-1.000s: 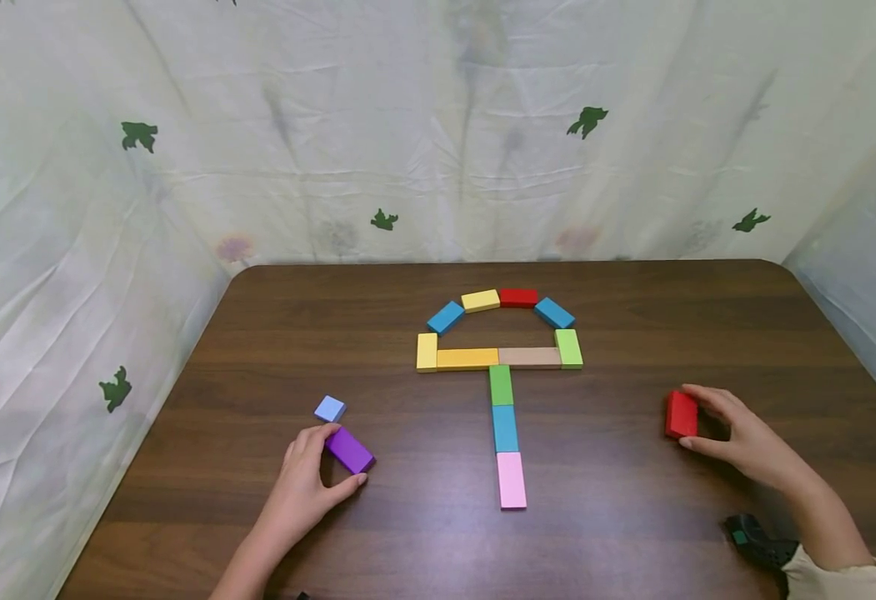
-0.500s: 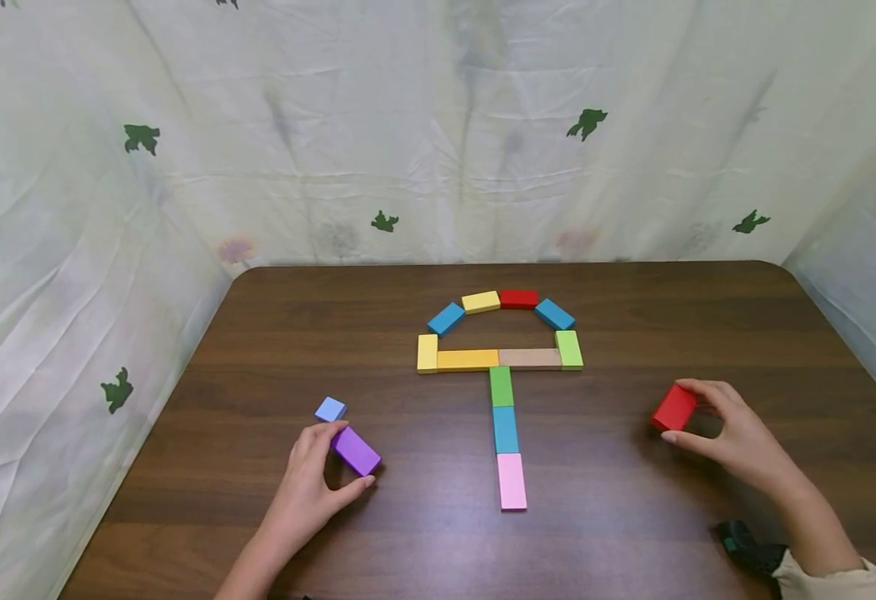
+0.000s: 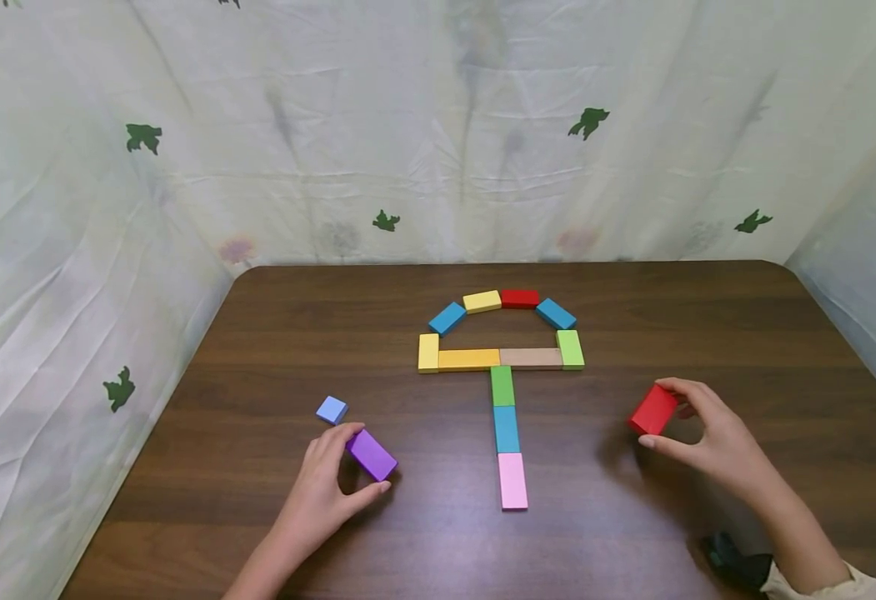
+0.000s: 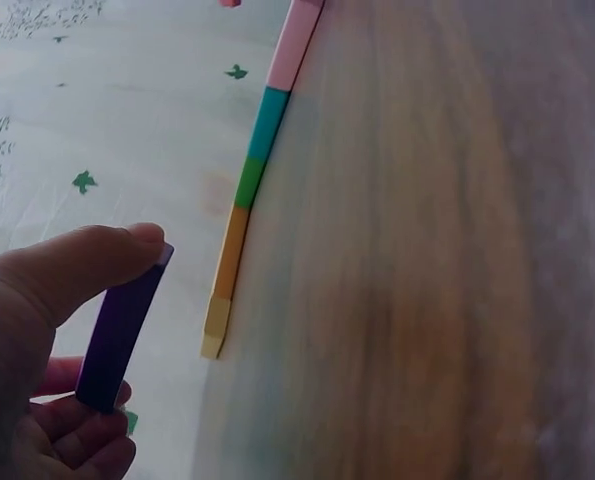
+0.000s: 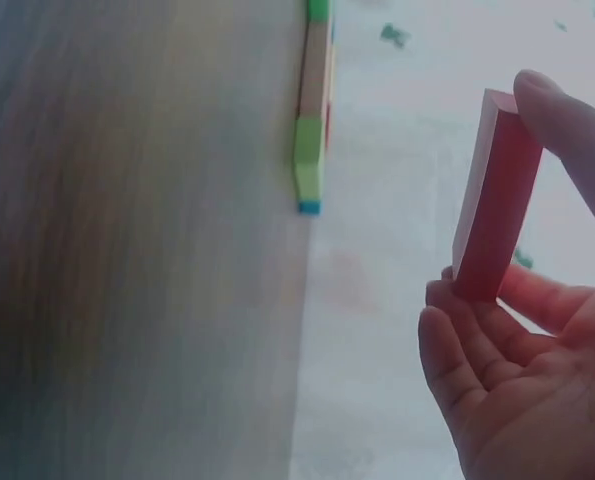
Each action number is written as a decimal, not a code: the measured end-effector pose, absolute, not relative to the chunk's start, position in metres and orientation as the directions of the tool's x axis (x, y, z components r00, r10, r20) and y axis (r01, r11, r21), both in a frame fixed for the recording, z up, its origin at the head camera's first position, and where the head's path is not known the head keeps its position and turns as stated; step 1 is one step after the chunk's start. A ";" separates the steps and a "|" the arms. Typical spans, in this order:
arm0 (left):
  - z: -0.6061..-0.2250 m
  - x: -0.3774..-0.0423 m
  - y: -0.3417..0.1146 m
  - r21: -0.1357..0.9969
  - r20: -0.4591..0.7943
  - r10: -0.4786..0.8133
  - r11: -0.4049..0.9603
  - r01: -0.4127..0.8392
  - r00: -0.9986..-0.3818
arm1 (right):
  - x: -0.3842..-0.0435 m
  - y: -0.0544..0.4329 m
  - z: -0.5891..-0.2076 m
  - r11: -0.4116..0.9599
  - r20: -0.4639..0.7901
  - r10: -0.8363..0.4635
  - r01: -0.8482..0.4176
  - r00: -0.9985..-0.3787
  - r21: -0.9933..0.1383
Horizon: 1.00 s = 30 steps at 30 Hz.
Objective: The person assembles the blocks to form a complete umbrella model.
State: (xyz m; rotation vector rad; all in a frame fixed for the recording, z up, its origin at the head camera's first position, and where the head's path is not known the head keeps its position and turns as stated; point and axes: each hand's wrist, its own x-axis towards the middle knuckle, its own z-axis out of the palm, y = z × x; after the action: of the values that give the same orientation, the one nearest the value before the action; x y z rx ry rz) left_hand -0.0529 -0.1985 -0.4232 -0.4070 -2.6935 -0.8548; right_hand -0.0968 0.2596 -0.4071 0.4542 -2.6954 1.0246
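Note:
My left hand (image 3: pixel 325 479) pinches a purple block (image 3: pixel 372 456) between thumb and fingertips, left of the pink block (image 3: pixel 513 482). In the left wrist view the purple block (image 4: pixel 122 335) spans from thumb to fingers. Just behind that hand a small light-blue block (image 3: pixel 332 409) lies on the table. On the right side, my right hand (image 3: pixel 715 437) holds a red block (image 3: pixel 653 409) by its ends, tilted, with a shadow on the table beneath. The right wrist view shows the same red block (image 5: pixel 497 195) between thumb and curled fingers.
Blocks form an umbrella-like outline mid-table: a blue block (image 3: pixel 506 429) and a green block (image 3: pixel 502 386) continue the stem, a yellow-orange block (image 3: pixel 468 359) and a tan block (image 3: pixel 531 357) make the crossbar. Several blocks arch behind. A patterned white curtain (image 3: pixel 438 167) surrounds the brown table (image 3: pixel 272 333).
My right hand has carried the red block left and turned it, off the table by its shadow. My left hand has moved the purple block a little right, away from the light-blue block.

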 end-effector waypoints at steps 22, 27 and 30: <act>-0.407 -0.051 -0.167 0.520 0.324 0.303 0.735 0.436 -0.896 | -0.063 0.194 -0.399 0.630 0.403 -0.271 -0.478 -0.874 -0.613; -0.405 -0.052 -0.161 0.524 0.315 0.340 0.716 0.461 -0.886 | -0.053 0.180 -0.403 0.621 0.362 -0.302 -0.470 -0.882 -0.627; -0.405 -0.052 -0.157 0.529 0.290 0.354 0.715 0.457 -0.889 | -0.047 0.171 -0.405 0.618 0.319 -0.318 -0.450 -0.893 -0.645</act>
State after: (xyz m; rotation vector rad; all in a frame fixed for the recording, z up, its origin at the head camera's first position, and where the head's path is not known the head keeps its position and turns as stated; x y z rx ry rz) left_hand -0.0516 -0.1570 -0.4048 -0.6560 -2.7518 -0.9148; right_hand -0.0466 0.1712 -0.4051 0.6394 -2.6671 1.1345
